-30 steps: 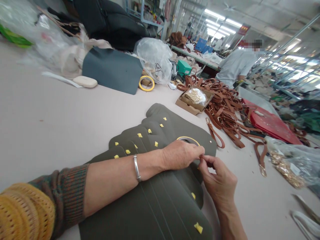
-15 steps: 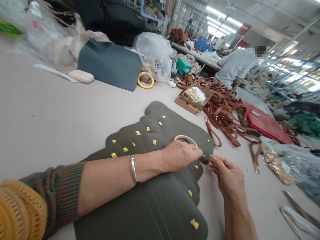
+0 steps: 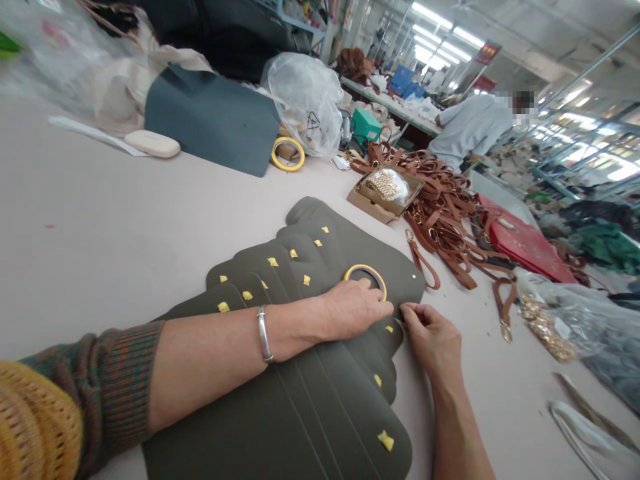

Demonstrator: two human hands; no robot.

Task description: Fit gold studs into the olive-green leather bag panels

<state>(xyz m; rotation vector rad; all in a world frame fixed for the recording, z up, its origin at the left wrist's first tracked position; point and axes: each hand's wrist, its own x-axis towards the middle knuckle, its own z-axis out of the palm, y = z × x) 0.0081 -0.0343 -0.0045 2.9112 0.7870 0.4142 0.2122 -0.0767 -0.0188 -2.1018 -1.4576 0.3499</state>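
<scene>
A fanned stack of dark olive leather panels [image 3: 320, 400] lies on the pale table [image 3: 100, 240], each marked with small yellow tape squares [image 3: 273, 262]. My left hand [image 3: 350, 308] rests flat on the top panel beside a yellow-rimmed round hole [image 3: 365, 272], fingers pressed down on the leather. My right hand [image 3: 433, 337] is at the panel's right edge, its fingertips pinched together at the edge; what they hold is too small to make out. A silver bangle [image 3: 263, 333] sits on my left wrist.
A cardboard box of gold studs [image 3: 386, 190] and a heap of brown leather straps [image 3: 450, 227] lie beyond the panels. A grey panel [image 3: 213, 120], yellow tape roll [image 3: 287, 153], plastic bag [image 3: 307, 103] and red sheet [image 3: 530, 250] stand farther out. A person works at the far bench [image 3: 475, 130].
My right hand has dropped from a raised pinch with the left fingers to the panel's right edge. My left hand has settled flat beside the yellow-rimmed hole.
</scene>
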